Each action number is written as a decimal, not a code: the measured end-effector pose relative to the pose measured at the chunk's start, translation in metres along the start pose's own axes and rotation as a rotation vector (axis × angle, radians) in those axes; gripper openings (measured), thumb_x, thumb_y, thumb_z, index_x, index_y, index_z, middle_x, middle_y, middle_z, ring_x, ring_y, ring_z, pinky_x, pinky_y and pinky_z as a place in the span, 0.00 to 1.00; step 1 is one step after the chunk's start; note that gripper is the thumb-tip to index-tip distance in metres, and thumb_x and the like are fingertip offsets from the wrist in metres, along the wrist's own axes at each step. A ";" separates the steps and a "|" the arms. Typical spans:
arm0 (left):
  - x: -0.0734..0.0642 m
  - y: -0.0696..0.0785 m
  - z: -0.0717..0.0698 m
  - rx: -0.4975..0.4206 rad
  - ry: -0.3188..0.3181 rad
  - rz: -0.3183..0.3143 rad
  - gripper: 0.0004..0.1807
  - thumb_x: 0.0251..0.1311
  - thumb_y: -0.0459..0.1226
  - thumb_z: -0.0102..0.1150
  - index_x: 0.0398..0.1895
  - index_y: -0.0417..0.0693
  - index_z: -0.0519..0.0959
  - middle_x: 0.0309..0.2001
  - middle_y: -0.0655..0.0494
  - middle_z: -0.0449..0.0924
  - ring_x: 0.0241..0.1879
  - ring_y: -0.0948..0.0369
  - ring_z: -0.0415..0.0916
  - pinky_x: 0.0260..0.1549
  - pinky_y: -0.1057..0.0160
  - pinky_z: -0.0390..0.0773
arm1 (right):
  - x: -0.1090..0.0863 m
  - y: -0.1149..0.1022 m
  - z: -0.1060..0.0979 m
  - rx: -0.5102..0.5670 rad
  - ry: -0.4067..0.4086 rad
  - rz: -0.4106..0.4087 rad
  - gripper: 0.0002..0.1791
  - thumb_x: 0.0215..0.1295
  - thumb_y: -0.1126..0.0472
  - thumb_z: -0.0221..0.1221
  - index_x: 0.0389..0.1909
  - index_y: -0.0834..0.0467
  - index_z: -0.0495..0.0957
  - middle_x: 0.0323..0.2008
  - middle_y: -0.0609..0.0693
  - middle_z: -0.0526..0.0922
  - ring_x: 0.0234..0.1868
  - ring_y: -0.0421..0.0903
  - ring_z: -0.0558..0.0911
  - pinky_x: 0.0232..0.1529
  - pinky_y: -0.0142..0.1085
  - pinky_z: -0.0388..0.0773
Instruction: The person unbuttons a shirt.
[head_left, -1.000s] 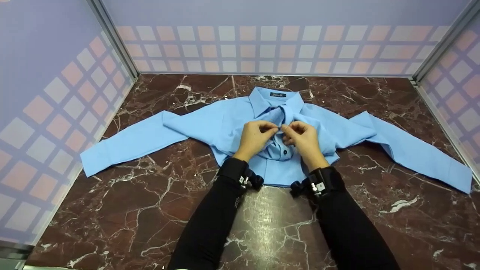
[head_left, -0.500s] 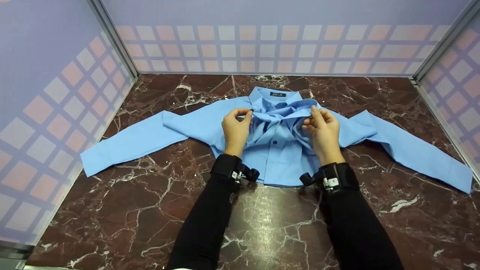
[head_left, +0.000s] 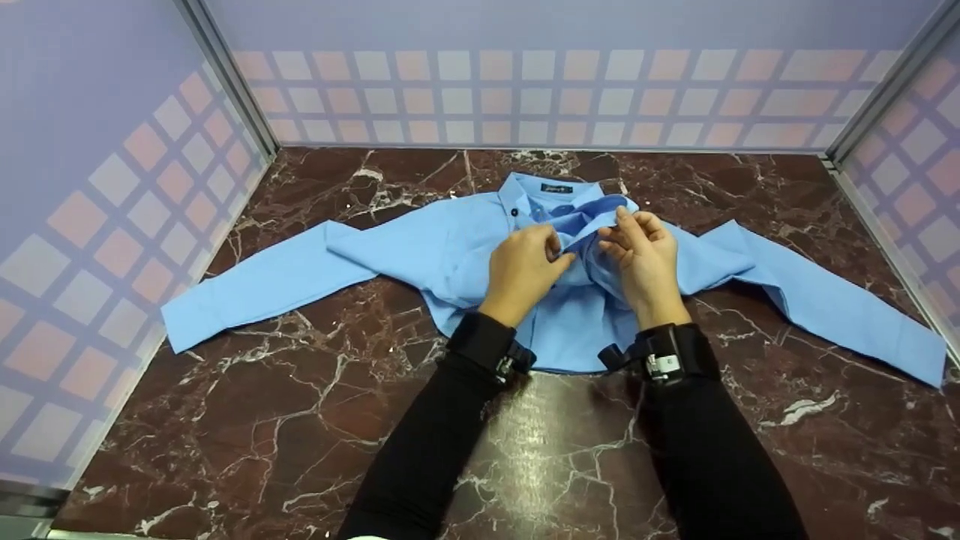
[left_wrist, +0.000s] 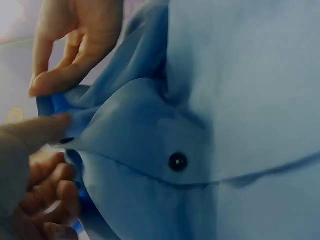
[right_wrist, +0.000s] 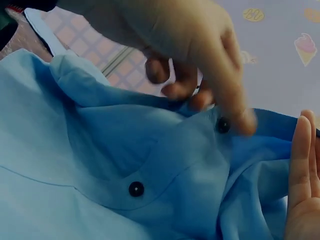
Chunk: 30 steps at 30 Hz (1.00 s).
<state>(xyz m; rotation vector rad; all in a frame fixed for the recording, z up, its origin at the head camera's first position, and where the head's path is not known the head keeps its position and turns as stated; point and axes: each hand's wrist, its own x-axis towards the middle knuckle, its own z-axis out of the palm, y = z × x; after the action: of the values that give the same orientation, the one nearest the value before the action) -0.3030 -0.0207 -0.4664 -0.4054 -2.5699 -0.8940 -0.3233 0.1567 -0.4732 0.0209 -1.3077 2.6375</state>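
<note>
A light blue long-sleeved shirt lies front up, its front bunched and raised in the middle. My left hand pinches the front edge, thumb beside a dark button and fingers behind the cloth. To its right, my right hand pinches the other part of the raised front between thumb and finger, just below the collar. Lower on the placket another button shows in the left wrist view. In the right wrist view, my right hand's fingers appear at the right edge.
The shirt's sleeves spread out to both sides on a dark red marbled table. Patterned panels close off the back and both sides. A dark label sits inside the collar.
From close together, both hands first spread apart, pulling the raised cloth between them. Since then the left hand has come back right to the middle, while the right hand has stayed about where it was.
</note>
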 end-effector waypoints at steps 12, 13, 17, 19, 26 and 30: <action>0.012 -0.010 -0.011 -0.482 -0.050 -0.173 0.09 0.74 0.40 0.65 0.41 0.41 0.82 0.35 0.50 0.82 0.34 0.58 0.76 0.36 0.64 0.73 | -0.010 0.003 0.005 -0.278 -0.357 0.027 0.11 0.78 0.64 0.61 0.55 0.63 0.84 0.44 0.53 0.87 0.39 0.45 0.87 0.36 0.34 0.87; 0.013 -0.010 -0.013 -0.529 -0.057 -0.187 0.09 0.73 0.39 0.65 0.42 0.41 0.83 0.37 0.49 0.84 0.35 0.59 0.78 0.37 0.65 0.74 | -0.011 0.004 0.005 -0.327 -0.383 0.025 0.13 0.77 0.64 0.62 0.56 0.64 0.84 0.44 0.53 0.88 0.39 0.45 0.87 0.37 0.34 0.87; 0.012 -0.017 -0.010 -0.621 -0.123 -0.277 0.09 0.74 0.38 0.64 0.46 0.40 0.85 0.43 0.48 0.87 0.36 0.61 0.81 0.38 0.65 0.79 | -0.010 0.014 0.003 -0.511 -0.393 0.006 0.16 0.74 0.62 0.66 0.58 0.66 0.84 0.43 0.52 0.89 0.38 0.42 0.87 0.36 0.33 0.86; 0.009 -0.025 -0.002 -0.614 -0.171 -0.342 0.09 0.74 0.36 0.64 0.48 0.39 0.86 0.43 0.46 0.88 0.33 0.61 0.81 0.35 0.65 0.81 | -0.008 0.024 -0.001 -0.622 -0.386 0.018 0.17 0.74 0.64 0.66 0.58 0.68 0.84 0.42 0.54 0.90 0.34 0.40 0.87 0.34 0.31 0.85; -0.002 -0.051 0.029 -0.468 -0.257 -0.393 0.07 0.72 0.37 0.66 0.45 0.42 0.86 0.42 0.47 0.90 0.39 0.57 0.87 0.40 0.63 0.84 | -0.006 0.049 -0.019 -0.907 -0.386 0.060 0.14 0.75 0.69 0.62 0.55 0.74 0.83 0.45 0.70 0.88 0.29 0.34 0.82 0.29 0.27 0.78; -0.003 -0.055 0.035 -0.559 -0.240 -0.361 0.06 0.72 0.37 0.67 0.41 0.42 0.85 0.38 0.49 0.89 0.35 0.59 0.86 0.37 0.65 0.85 | -0.005 0.050 -0.021 -0.944 -0.352 0.052 0.13 0.75 0.67 0.63 0.52 0.74 0.83 0.43 0.68 0.87 0.30 0.34 0.82 0.29 0.27 0.79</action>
<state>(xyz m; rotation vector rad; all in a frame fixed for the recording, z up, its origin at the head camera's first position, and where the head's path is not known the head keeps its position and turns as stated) -0.3303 -0.0404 -0.5219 -0.2042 -2.6148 -1.8073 -0.3256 0.1427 -0.5256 0.3179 -2.5471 1.8360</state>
